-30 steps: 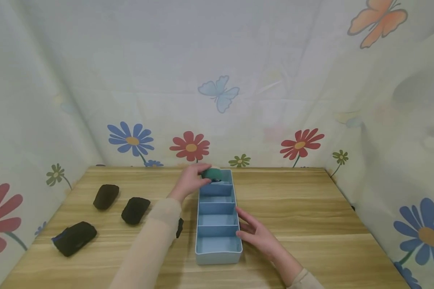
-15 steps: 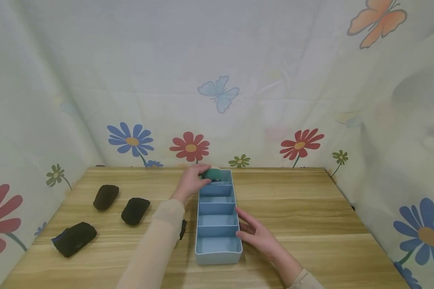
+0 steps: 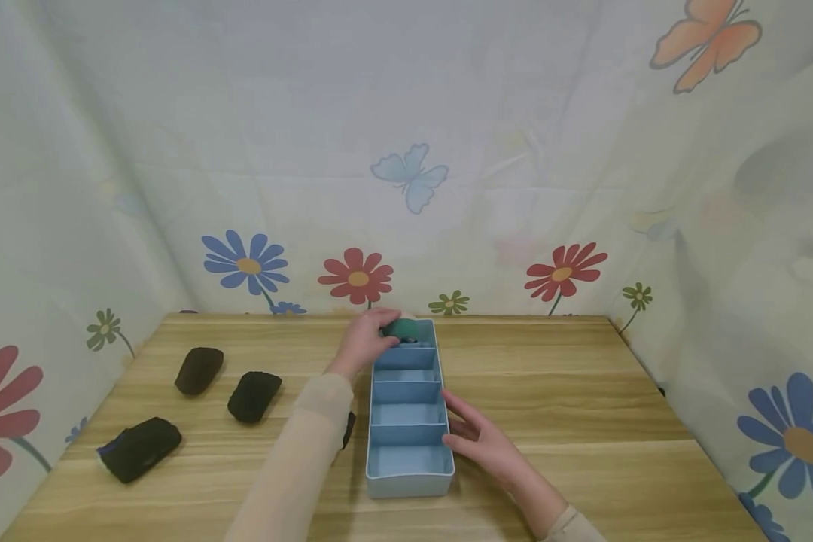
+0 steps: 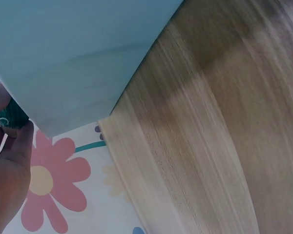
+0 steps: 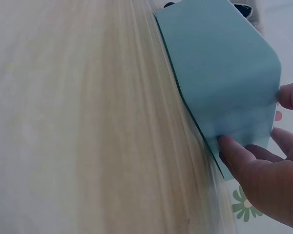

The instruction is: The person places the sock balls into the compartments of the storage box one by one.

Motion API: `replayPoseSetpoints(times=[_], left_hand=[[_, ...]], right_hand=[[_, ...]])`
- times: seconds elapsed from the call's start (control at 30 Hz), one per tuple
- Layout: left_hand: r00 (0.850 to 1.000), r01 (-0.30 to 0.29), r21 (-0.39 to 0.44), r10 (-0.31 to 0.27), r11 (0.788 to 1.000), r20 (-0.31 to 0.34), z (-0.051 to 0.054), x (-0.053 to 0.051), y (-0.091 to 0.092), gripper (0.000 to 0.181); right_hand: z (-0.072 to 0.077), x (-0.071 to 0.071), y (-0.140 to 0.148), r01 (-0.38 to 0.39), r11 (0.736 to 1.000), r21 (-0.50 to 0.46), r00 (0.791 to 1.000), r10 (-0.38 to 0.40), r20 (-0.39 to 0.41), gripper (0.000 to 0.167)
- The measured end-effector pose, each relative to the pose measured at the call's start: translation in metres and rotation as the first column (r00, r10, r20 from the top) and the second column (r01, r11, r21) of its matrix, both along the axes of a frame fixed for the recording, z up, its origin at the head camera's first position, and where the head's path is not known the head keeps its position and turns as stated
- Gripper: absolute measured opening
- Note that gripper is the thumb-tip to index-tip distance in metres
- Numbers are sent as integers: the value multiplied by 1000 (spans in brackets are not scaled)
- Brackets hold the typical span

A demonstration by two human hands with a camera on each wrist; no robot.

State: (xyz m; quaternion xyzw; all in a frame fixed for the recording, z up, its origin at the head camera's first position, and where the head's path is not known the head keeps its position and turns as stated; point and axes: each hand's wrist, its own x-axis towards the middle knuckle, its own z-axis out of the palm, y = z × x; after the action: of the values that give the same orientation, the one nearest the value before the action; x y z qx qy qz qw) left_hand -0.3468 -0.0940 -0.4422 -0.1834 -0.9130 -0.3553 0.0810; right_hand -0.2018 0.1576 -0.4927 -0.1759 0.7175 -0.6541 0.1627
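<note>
Head view: well to the left of the blue divided tray [image 3: 409, 486] on the wooden table [image 3: 555, 376], a black bundle with a blue edge [image 3: 139, 449] lies roughly level with the tray's near end. Just beyond it a brown-black bundle [image 3: 199, 370] sits left of the tray's farther half, and a plain black bundle [image 3: 254, 397] rests between that one and the tray. Your pale left sleeve [image 3: 291, 467] reaches toward the tray's far end, mostly hiding a dark piece [image 3: 348, 431] just left of the tray's wall. At the tray's far left corner, your left hand [image 3: 362, 342] pinches a green bundle [image 3: 402, 330] between thumb and fingers. The bundle is at the farthest compartment, immediately right of your fingertips; whether it touches the compartment floor you cannot tell from here. Its long axis appears to run across the tray, whose own length stretches away from you, though your fingers cover one end; that crosswise fit looks like the relation to watch. The left is plainly the nearer hand. To the tray's right, your right hand [image 3: 481, 440] touches the outer wall beside the two nearest compartments, its fingers spread apart.
</note>
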Motion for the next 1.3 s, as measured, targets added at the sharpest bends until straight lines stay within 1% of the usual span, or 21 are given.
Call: replayPoseSetpoints(times=[0.2, 0.27, 0.47, 0.53, 0.7, 0.9, 1.1, 1.2, 1.3], left_hand=[[1000, -6, 3, 6, 1000, 15, -2, 1, 4, 55], [1000, 1, 5, -1, 1000, 15, -3, 1, 4, 55], [998, 56, -27, -57, 998, -25, -7, 0, 3, 53], [998, 63, -16, -63, 998, -24, -9, 1, 3, 52], [999, 35, 59, -36, 998, 9, -9, 3, 3, 48], [1000, -8, 148, 5, 989, 18, -7, 9, 0, 44], [997, -63, 240, 51, 969, 57, -7, 16, -3, 43], [994, -86, 284, 64, 955, 87, -5, 21, -3, 44], [992, -99, 317, 69, 943, 105, -4, 25, -4, 47]], right_hand=[[-1, 1, 0, 3, 1000, -10, 1000, -3, 0, 70], [-1, 1, 0, 4, 1000, -10, 1000, -4, 3, 70], [-1, 1, 0, 0, 1000, 8, 1000, 0, 1, 70], [-1, 0, 0, -3, 1000, 10, 1000, 3, -2, 70], [-1, 0, 0, -5, 1000, 9, 1000, 5, -7, 69], [-3, 0, 0, -4, 1000, -8, 1000, 3, -12, 70], [-4, 0, -1, -4, 1000, -16, 1000, 4, -13, 70], [-3, -1, 0, -5, 1000, -18, 1000, 5, -9, 70], [-2, 0, 0, -2, 1000, -20, 1000, 2, -5, 70]])
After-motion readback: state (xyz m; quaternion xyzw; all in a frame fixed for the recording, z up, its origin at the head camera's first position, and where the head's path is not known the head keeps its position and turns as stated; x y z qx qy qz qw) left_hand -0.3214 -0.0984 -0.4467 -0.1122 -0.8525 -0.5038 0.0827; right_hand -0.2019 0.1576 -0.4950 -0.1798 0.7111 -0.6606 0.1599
